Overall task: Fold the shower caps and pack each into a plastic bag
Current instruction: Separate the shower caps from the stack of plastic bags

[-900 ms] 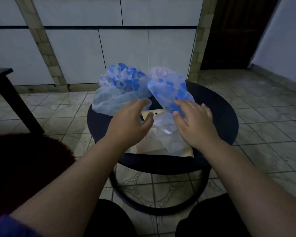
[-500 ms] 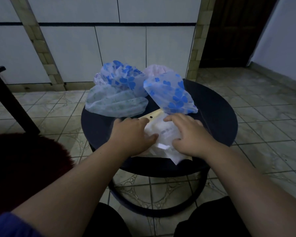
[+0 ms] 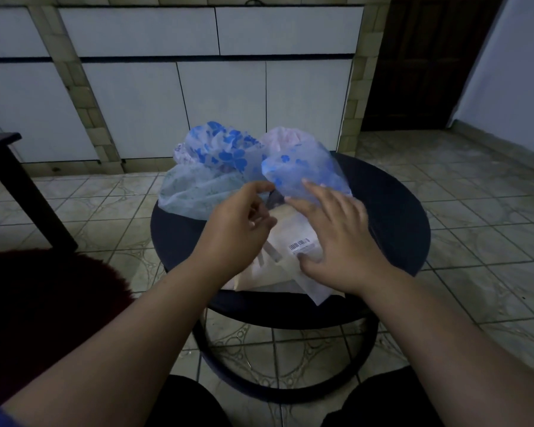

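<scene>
Both hands hover over the middle of the round dark table (image 3: 392, 211): the left hand (image 3: 238, 229) has its fingers curled, thumb and forefinger drawn close near the lower edge of a blue-flowered shower cap (image 3: 305, 171), though whether they actually nip the film cannot be told; the right hand (image 3: 336, 238) is spread flat, fingertips (image 3: 304, 181) reaching onto that same cap while the thumb lies on the plastic bags (image 3: 293, 238) beneath. The cap sits puffed up toward the far side of the tabletop, leaning over the bags. It looks like thin, translucent film, so it should be very light, limp and a little slippery, springing back from any fold unless the air is pressed out; the gathered elastic rim is likely the firmest place to take hold. Behind and to its left lie more caps: another blue-flowered one (image 3: 225, 146), a pale greenish one (image 3: 195, 192) hanging out over the far-left edge, and a pinkish one (image 3: 282, 137) at the back. The bags, flat and whitish with a barcode label (image 3: 299, 243), reach to the near edge and probably slide easily. Beyond the table are a tiled floor (image 3: 475, 217) and white cabinet doors (image 3: 222, 103).
</scene>
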